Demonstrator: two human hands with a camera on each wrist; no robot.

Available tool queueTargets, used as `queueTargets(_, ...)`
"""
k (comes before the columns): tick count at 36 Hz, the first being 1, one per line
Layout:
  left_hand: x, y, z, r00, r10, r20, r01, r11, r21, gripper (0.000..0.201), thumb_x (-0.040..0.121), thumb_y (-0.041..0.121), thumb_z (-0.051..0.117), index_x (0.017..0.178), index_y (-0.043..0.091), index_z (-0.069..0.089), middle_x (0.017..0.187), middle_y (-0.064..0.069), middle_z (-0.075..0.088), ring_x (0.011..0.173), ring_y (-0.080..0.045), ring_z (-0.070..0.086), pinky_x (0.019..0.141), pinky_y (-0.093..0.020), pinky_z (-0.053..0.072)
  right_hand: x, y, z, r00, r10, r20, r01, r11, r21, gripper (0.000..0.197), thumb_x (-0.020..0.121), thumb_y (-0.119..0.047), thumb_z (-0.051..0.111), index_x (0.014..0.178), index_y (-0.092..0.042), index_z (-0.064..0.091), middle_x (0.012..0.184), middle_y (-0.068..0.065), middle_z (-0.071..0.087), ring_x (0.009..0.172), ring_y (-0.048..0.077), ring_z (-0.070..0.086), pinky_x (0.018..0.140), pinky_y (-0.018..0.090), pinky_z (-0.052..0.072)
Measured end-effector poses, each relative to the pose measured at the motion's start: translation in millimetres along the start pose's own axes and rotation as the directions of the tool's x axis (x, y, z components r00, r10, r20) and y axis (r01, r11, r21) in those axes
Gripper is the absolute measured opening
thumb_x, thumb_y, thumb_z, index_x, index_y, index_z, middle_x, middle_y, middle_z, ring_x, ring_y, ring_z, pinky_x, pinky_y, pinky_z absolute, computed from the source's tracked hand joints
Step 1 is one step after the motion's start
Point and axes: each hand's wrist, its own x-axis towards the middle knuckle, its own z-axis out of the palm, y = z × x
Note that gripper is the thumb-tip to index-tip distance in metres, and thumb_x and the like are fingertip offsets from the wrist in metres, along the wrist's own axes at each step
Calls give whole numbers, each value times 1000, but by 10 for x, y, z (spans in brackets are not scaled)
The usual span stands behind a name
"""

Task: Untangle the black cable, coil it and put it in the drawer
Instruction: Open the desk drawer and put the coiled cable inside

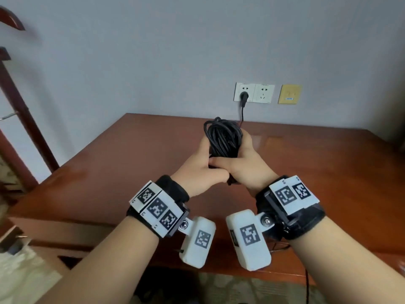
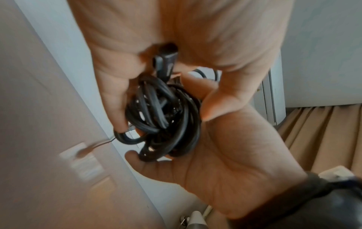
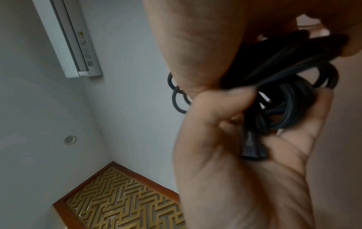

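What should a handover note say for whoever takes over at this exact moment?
Left hand: grips the black cable bundle from the left.
Right hand: grips the same bundle from the right; a connector end lies in its palm.
Cable: held in the air over the wooden desk, bunched in loose, uneven loops.
Done: cable gathered up.
Left: tidy the coil and put it in the drawer; no open drawer is clearly visible.

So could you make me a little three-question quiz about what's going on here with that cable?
1. True or false: the black cable lies flat on the wooden table.
2. Which hands hold the bundle? A) left hand only B) right hand only C) both
3. Fill in: a black plug sits in the white wall ____.

Key: 1 false, it is held above the table; 2 C; 3 socket.
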Motion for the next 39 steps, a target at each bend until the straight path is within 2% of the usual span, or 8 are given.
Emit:
queueTargets(2,-183,-23,-17,1000,-1,24,3,997,-77,64,75,8,51,120,51,38,120,11,60,110,-15,60,84,-35,55,-104,62,71,1000,6,-30,-6,1000,0,85,70,-9,79,136,-24,27,110,5,63,98,21,66,72,39,58)
queueTargets(5,-348,-53,-50,998,-50,44,55,992,-116,64,83,-5,36,108,55,42,107,34,56,106,9,56,78,-20,49,-266,152,171,999,15,-43,-12,997,78,85,65,-8,79,135,-20,32,115,5,63,105,20,65,90,46,55)
queueTargets(12,-823,-253,-240,964,-207,-170,198,978,-64,33,98,36,35,127,46,48,118,23,60,111,-4,57,91,-36,48,-563,377,504,998,61,-8,-59,986,154,80,71,-3,78,136,-22,35,118,5,62,107,22,63,88,42,55)
queueTargets(16,-1261,-559,-488,922,-96,-374,183,961,205,15,94,30,48,96,35,62,96,14,67,90,-4,63,82,-28,49,-689,473,713,997,67,33,-71,988,139,75,75,-4,76,135,-24,36,114,-1,62,99,13,63,75,28,54)
queueTargets(22,-1629,-1141,-582,901,-190,-390,373,799,472,13,84,24,61,75,33,61,72,18,61,75,0,58,70,-20,40,-749,637,1066,990,100,100,-112,986,124,77,72,-4,77,133,-28,38,111,0,64,97,16,66,81,39,57)
queueTargets(27,-1713,-1503,-540,764,-298,-573,559,749,356,28,76,53,69,80,28,58,83,12,63,81,-10,59,70,-27,46,-792,718,1241,993,72,92,-83,989,126,81,72,3,76,138,-23,35,113,-4,62,105,13,61,94,39,51)
queueTargets(31,-1683,-1547,-395,699,-320,-640,563,798,215,39,72,55,72,82,22,54,83,5,62,74,-12,57,56,-25,37,-789,694,1267,993,57,101,-70,989,131,79,74,5,74,138,-20,35,115,-3,61,106,12,60,91,34,52)
queueTargets(39,-1693,-1568,-363,720,-281,-634,476,865,158,19,75,38,74,77,23,62,72,12,63,73,-10,61,63,-21,43,-831,698,1295,995,47,84,-55,994,95,79,73,7,74,137,-19,36,115,-2,61,106,12,60,92,35,51)
